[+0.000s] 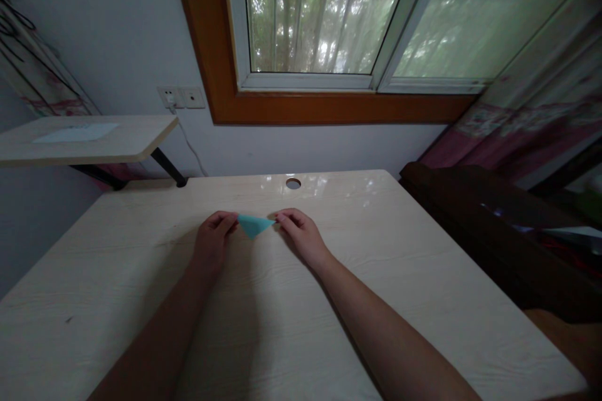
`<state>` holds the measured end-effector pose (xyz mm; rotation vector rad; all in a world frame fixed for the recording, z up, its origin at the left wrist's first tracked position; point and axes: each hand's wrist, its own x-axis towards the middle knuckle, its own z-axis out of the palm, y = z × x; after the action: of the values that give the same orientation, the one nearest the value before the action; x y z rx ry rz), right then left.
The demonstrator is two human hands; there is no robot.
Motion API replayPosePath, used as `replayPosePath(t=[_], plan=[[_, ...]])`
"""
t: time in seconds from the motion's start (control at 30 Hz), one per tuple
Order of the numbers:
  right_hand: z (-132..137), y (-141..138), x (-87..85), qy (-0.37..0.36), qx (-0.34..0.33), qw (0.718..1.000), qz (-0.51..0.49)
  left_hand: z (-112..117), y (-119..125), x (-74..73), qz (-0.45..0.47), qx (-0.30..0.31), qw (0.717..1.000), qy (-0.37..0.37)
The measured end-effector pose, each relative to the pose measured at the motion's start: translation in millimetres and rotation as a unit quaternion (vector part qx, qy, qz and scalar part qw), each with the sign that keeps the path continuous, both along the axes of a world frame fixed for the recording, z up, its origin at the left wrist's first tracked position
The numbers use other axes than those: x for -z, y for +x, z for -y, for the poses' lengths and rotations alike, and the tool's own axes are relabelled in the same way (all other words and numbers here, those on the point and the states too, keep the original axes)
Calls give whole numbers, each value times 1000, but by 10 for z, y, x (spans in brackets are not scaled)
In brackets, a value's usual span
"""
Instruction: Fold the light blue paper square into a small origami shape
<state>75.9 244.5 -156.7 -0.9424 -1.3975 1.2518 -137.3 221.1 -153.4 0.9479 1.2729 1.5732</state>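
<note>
both hands at the desk (399, 301), toward its far edge. teal paper (254, 225): triangular outline, long side facing the far edge, one point directed at the near edge; located between the two hands, nearer the far edge than the near one. contact with the desk surface: cannot tell.

left hand (212, 239): thumb and fingers pinching the paper's left corner. right hand (303, 237): fingertips pinching the paper's right tip.

surroundings: round hole (293, 183) close to the middle of the far edge, beyond the right hand. raised shelf (134, 145) on dark legs at the far left corner, white sheet (78, 132) lying on it. window (320, 25) in the wall past the far edge. dark wooden furniture (465, 219) alongside the right edge, from the far right corner.
</note>
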Motion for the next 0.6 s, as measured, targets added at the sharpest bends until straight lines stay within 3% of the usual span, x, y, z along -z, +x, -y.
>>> replayPosePath(t=[0.23,0.33,0.4,0.5,0.6], plan=[[46,-2,-10,-3,-71,995,77,57,25,-54,-161,52,986,-5],[35,-3,-11,-30,-66,996,51,62,35,-63,-176,46,983,16],[22,-4,-10,-53,-61,997,12,65,46,-49,-197,38,977,71],[6,0,-8,-75,-55,995,-30,76,74,-8,-294,48,938,175],[1,7,-14,-80,-57,994,-42,84,101,32,-395,71,887,229]])
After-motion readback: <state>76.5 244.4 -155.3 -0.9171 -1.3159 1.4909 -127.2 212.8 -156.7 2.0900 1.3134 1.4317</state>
